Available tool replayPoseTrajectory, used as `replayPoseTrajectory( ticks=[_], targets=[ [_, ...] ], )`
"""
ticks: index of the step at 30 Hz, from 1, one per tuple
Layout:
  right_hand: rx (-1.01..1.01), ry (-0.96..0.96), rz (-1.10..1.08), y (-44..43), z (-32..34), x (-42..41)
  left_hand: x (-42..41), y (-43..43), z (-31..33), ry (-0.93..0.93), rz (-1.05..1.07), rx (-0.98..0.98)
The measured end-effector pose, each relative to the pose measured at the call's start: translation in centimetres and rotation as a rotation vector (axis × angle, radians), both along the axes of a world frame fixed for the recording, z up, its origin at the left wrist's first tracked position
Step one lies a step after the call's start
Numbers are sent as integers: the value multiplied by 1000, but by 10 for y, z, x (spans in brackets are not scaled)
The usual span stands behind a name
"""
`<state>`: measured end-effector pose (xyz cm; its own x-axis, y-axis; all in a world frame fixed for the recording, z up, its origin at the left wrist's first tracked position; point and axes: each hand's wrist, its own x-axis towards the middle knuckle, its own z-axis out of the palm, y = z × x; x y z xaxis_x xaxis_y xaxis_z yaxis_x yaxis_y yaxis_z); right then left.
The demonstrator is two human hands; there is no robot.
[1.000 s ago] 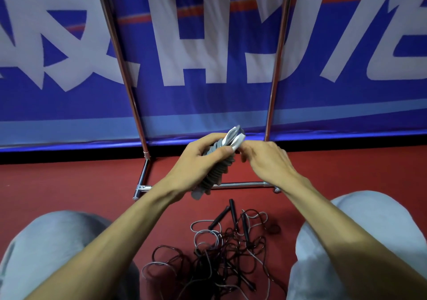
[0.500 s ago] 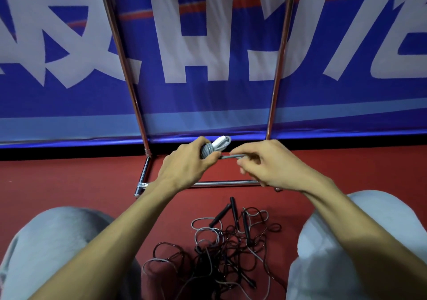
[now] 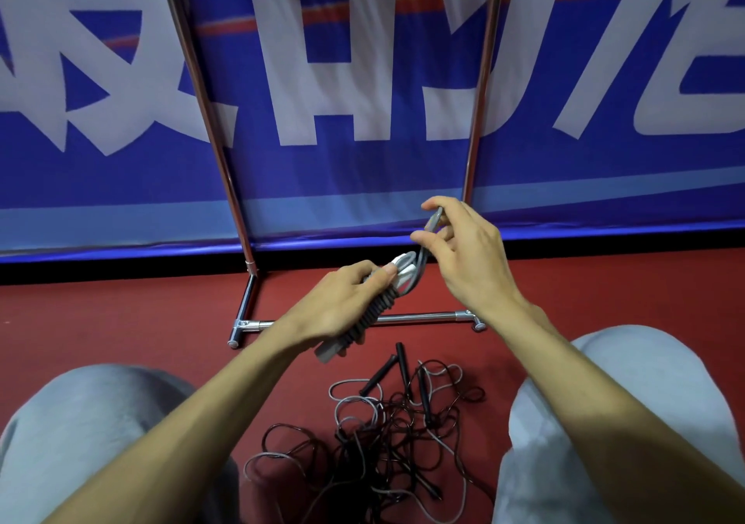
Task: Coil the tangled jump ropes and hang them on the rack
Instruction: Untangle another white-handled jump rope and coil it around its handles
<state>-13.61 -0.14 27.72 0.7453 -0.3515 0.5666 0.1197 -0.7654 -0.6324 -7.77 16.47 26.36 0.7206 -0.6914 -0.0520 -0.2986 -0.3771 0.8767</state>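
Left grip [image 3: 342, 307] clamped round grey coiled rope [image 3: 373, 316]. Right grip [image 3: 469, 257] pinches its loose end [image 3: 432, 223]. Tangled pile [image 3: 387, 439] sits on the floor [image 3: 121, 322] below.

the handles [image 3: 369, 316] in the grip of the left hand [image 3: 334, 305] are dark grey and ribbed, paler grey at the lower end; white loops [image 3: 405, 264] show just above the grip. the cord [image 3: 432, 221] pinched by the right hand [image 3: 463, 253] is grey. below the grip, the tangled jump ropes [image 3: 383, 443] mix black and pale grey strands. the floor [image 3: 121, 314] is dark red. beyond the grip, the rack [image 3: 423, 316] is shiny silver, the banner [image 3: 363, 168] blue with large white characters, an orange stripe and a light blue band; trousers [image 3: 80, 422] pale grey
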Motion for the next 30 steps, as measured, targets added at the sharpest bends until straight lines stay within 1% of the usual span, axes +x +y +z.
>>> replayPoseTrajectory(
  ticks=[3, 6, 8, 11, 13, 15, 18, 22, 25, 28, 30],
  targets=[
    [111, 1, 40, 2, 6, -2, 0, -2, 0, 6, 3, 8],
    [351, -32, 80, 5, 12, -4, 2, -3, -1, 50, 38, 3],
    [492, -72, 81, 7, 15, -4, 2, -4, 0, 155, 77, -38],
    [655, -127, 104, 10, 17, -4, 0, -7, 4, 386, 135, -121],
    [685, -143, 114, 10, 17, -5, -2, -8, 6, 502, 171, -168],
    [588, -125, 83, 10, 15, -5, -4, -9, 6, 565, 208, -221],
    [379, -27, 10, 13, 12, -7, -3, -9, 7, 618, 267, -288],
    [140, 119, -28, 19, 10, -9, -1, -8, 9, 588, 311, -294],
    [-3, 183, -7, 18, 7, -7, -5, -9, 8, 473, 290, -259],
    [-73, 236, -22, 15, 8, -6, -6, -10, 3, 309, 256, -245],
    [-99, 277, -24, 13, 9, -6, -4, -10, -1, 251, 241, -227]
  ],
)
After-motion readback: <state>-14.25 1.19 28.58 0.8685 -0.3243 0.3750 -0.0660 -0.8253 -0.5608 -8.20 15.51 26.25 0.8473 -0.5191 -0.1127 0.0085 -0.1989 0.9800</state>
